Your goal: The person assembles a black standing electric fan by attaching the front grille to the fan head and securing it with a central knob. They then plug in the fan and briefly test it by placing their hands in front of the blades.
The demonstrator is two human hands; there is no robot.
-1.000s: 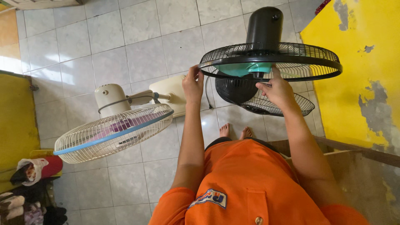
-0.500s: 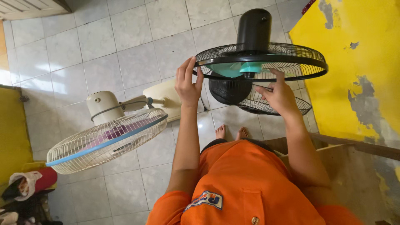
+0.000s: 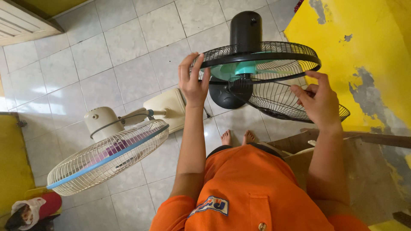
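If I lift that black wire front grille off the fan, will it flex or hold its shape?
The front grille is thin open wire, so it is probably light and may spring a little. Its broad round shape looks awkward for the right hand alone. The left hand at the black fan rim suggests steadying helps.

Showing on the tiled floor: two fans, one black fan (image 3: 257, 64) and one cream fan (image 3: 107, 158); one loose black grille (image 3: 295, 100); two hands working.

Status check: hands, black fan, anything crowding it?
Left hand open, fingers at the black fan guard rim. Right hand pinching the rim opposite. Loose black grille beneath; cream fan on the floor, clear.
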